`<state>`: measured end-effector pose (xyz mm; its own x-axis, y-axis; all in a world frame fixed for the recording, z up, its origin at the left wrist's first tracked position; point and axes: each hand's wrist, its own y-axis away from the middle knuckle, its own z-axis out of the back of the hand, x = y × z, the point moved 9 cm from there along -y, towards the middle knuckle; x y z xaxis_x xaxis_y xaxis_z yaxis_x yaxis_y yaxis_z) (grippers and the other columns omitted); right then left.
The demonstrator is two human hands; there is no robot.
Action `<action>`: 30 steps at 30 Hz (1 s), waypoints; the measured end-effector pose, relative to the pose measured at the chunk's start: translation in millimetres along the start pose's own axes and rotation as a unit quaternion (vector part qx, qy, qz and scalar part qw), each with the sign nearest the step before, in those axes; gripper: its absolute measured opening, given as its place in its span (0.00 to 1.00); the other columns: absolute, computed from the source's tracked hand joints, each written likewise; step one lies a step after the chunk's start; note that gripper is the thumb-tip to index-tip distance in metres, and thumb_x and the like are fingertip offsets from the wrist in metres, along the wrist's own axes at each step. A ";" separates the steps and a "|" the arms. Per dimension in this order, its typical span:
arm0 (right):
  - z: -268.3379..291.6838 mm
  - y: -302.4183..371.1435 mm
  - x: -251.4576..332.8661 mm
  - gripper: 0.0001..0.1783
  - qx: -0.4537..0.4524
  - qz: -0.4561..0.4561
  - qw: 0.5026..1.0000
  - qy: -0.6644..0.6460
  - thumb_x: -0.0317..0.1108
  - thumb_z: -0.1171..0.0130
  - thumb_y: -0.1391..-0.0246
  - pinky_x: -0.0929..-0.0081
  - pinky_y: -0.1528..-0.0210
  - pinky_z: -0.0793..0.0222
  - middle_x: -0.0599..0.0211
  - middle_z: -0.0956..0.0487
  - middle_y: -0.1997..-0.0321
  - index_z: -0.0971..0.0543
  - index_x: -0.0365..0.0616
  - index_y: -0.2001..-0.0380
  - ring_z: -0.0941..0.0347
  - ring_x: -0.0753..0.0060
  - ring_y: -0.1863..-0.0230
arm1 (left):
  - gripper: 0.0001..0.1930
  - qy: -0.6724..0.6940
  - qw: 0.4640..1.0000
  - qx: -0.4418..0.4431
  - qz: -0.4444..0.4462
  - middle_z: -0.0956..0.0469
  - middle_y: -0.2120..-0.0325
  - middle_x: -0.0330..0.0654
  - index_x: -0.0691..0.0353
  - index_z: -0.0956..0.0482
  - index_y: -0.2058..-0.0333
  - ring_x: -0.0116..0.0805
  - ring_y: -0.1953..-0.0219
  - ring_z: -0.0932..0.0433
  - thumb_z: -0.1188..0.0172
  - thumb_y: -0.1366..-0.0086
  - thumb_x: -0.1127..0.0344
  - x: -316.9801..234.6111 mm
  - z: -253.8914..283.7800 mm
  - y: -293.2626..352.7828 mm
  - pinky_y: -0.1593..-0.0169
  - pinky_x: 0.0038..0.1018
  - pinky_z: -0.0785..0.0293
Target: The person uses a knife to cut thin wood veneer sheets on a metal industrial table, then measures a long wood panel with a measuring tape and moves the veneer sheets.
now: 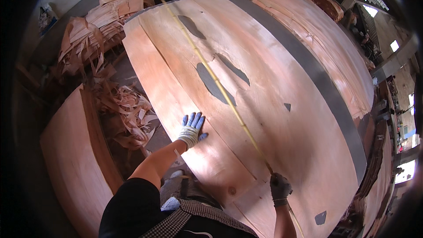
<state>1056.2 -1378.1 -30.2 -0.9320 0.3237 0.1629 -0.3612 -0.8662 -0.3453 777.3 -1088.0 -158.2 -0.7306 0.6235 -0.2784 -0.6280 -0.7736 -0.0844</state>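
A broad, thin wood veneer sheet (273, 128) spreads out in front of me over a dark grey surface, which shows through several ragged holes. My left hand (192, 130), in a white and blue glove, lies flat with fingers spread on a narrower veneer strip (163, 86) along the left side. My right hand (280, 187), in a dark glove, is closed around a long yellow bamboo pole (214, 76) near its near end. The pole slants across the veneer to the far left edge, and its tail runs back past my right wrist.
Torn veneer scraps (128, 110) litter the floor on the left, beside a stack of sheets (79, 163). Another veneer heap (105, 15) lies at the far left. A tall stack (317, 39) stands beyond the dark grey border (326, 75) on the right.
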 end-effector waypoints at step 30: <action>-147.8 -43.7 10.0 0.19 0.248 -0.032 0.949 -0.191 0.41 0.32 0.63 0.62 0.64 0.31 0.60 0.23 0.69 0.26 0.45 0.68 0.26 0.58 0.68 | 0.42 -0.047 0.998 0.045 -0.005 0.51 0.38 0.52 0.62 0.49 0.40 0.53 0.36 0.54 0.43 0.49 0.47 23.8 -11.9 16.2 0.36 0.49 0.63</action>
<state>1058.3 -1280.7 -150.1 -0.7959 0.3017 0.5249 -0.2701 -0.9529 0.1382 752.9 -1087.0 -177.6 -0.7435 0.6424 -0.1860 -0.6540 -0.7565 0.0016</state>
